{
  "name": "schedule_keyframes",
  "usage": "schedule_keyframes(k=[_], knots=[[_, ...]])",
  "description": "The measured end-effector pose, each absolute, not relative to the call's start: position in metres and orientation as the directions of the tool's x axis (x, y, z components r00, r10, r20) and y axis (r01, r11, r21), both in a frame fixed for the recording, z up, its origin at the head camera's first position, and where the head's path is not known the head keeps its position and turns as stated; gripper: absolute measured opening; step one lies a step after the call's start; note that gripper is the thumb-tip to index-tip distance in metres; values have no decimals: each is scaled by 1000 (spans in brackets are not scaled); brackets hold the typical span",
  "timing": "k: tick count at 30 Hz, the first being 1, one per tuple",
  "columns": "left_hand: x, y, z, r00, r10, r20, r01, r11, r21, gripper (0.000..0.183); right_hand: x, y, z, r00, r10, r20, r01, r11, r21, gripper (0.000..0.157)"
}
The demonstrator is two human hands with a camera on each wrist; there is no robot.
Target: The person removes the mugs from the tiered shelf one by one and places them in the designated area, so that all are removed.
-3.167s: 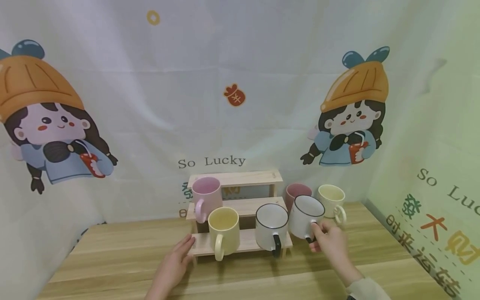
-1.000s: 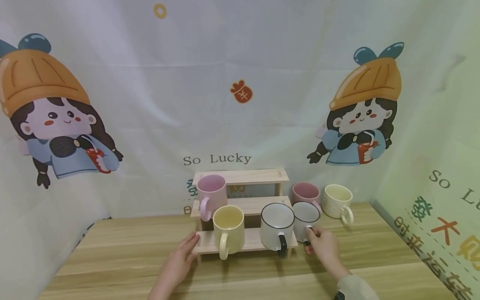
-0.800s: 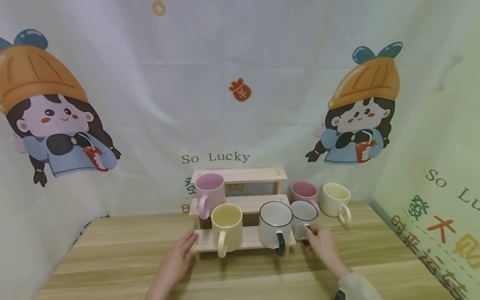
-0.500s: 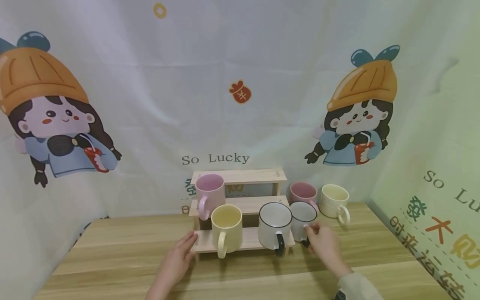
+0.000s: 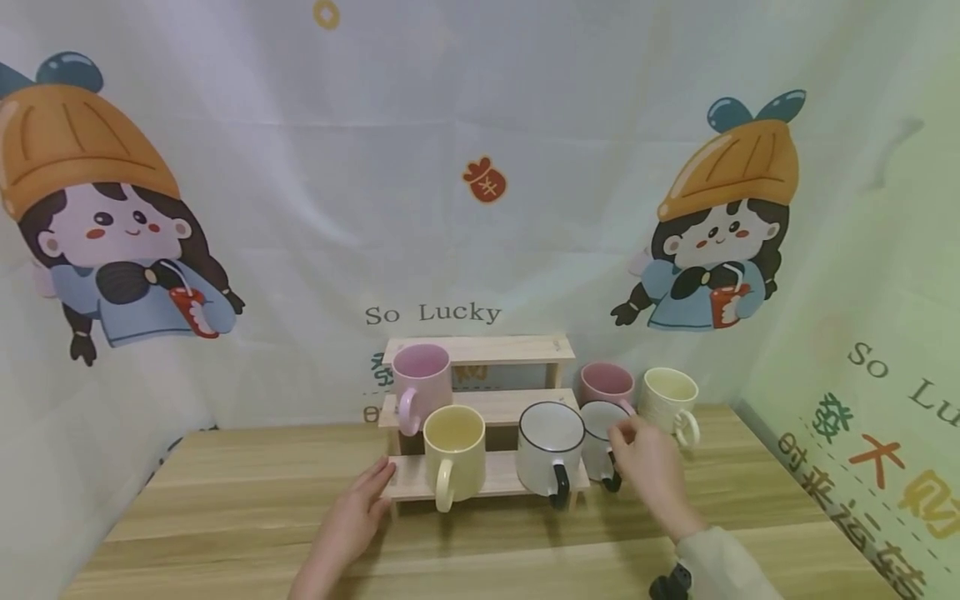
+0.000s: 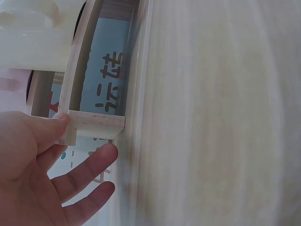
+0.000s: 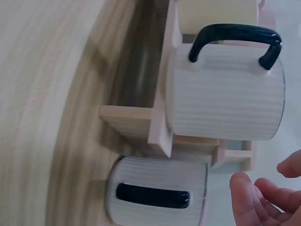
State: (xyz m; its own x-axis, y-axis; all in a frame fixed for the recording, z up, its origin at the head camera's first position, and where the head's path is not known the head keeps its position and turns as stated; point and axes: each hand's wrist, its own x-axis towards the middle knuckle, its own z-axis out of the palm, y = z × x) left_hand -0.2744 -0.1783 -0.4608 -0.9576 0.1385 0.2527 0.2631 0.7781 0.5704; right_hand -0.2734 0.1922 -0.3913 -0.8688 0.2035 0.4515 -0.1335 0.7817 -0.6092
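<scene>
At the left end of a three-step wooden rack (image 5: 480,350), my left hand (image 5: 356,508) pinches the corner of the lowest plank (image 6: 70,134) with thumb and index finger; the other fingers stick out straight. My right hand (image 5: 648,462) hovers by the rim of a white enamel-style mug (image 7: 150,172) with a black handle, its thumb and fingers apart and holding nothing. That mug stands on the table against the rack's right end. A matching white mug (image 5: 550,450) and a yellow mug (image 5: 455,454) sit on the lowest step, handles toward me. A pink mug (image 5: 422,387) is on the middle step.
Behind the white mug on the table stands a dusky-pink mug (image 5: 606,383), partly hidden. A cream mug (image 5: 667,400) is to its right. The wooden table (image 5: 480,558) ends at a printed cloth backdrop (image 5: 330,208), which also runs up both sides.
My right hand set the white mug down on the table beside the rack, let go of its handle and rose toward its rim. The left hand stays at the rack's end.
</scene>
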Motion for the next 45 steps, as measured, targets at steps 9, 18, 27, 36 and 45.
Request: schedule_keyframes(k=[9,18,27,36,45], knots=[[-274,-179,-462,-958,142,248,262,783,564,49,-270,180,-372,-869,183,460,-142,797,-586,17],[-275,-180,-461,-957,147,250,267,784,560,49,-273,158,-355,-852,127,508,-189,831,-523,17],[-275,-180,-461,-956,155,248,273,779,564,48,-273,136,-347,-856,91,510,-253,786,-564,15],[-276,-182,-459,-958,149,244,265,784,561,49,-274,109,-344,-897,25,441,-292,717,-633,14],[-277,-183,-459,-956,161,245,277,770,575,51,-273,84,-342,-931,-33,364,-300,638,-710,13]])
